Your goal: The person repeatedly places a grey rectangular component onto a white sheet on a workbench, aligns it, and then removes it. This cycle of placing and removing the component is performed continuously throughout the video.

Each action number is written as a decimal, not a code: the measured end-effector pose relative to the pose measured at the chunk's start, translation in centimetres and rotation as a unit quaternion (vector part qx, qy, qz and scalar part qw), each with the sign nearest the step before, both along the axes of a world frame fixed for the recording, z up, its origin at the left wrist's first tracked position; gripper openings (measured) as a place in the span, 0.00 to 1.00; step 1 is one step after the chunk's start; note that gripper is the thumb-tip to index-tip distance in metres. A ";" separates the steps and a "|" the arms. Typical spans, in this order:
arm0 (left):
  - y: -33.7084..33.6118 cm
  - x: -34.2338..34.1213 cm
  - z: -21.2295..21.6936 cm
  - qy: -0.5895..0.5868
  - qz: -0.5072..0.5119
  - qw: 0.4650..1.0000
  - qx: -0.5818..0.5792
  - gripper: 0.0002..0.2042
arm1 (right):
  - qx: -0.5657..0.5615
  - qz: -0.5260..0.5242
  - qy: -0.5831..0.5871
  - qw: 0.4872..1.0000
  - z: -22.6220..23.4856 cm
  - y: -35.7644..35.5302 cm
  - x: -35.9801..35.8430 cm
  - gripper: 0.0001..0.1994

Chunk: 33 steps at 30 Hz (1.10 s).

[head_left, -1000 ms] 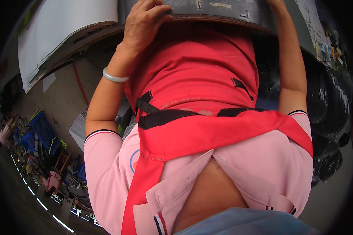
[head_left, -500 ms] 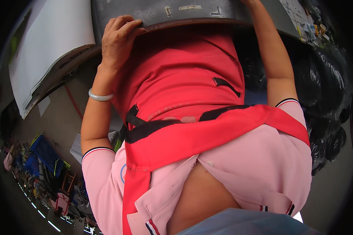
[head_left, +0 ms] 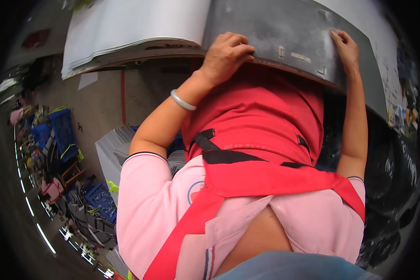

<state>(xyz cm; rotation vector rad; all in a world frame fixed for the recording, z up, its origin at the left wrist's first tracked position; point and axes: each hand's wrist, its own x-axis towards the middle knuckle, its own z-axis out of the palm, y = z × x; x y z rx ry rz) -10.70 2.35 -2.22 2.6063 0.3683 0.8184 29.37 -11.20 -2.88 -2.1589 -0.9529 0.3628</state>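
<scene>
A dark grey board (head_left: 261,28) with pale, dusty smudges lies on the worktable in front of me. Small pieces of tape (head_left: 301,58) and corner marks sit on its surface. My left hand (head_left: 228,56), with a pale bangle on the wrist, rests at the board's near edge. Its fingers are curled together, and what they may hold is hidden. Farther right, my right hand (head_left: 347,49) has thumb and fingertips drawn together on the board's surface. Anything between them is too small to make out.
Large white sheets (head_left: 135,28) are stacked left of the board. Black plastic bags (head_left: 389,177) lie at the right, below the table. Blue crates (head_left: 63,130) and a pile of grey sheets (head_left: 114,149) stand on the floor at the left. Small items (head_left: 403,116) sit at the far right.
The view has swung, so the board and white sheets appear farther right and lower. My right hand, cut off by the upper edge before, now shows whole. My left hand stays at the board's edge.
</scene>
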 end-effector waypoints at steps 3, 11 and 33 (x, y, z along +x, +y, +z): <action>0.1 0.5 0.1 -0.020 -0.028 0.999 0.004 0.10 | 0.059 -0.015 0.008 0.998 -3.6 -2.4 3.8 0.19; -0.6 1.0 -3.0 -0.027 -0.011 1.000 0.004 0.10 | 0.068 0.050 -0.105 0.991 -2.9 -4.4 0.0 0.15; -0.4 13.8 -3.3 -0.019 0.026 0.997 0.063 0.05 | 0.017 0.044 -0.183 0.982 -0.1 -3.9 -2.0 0.15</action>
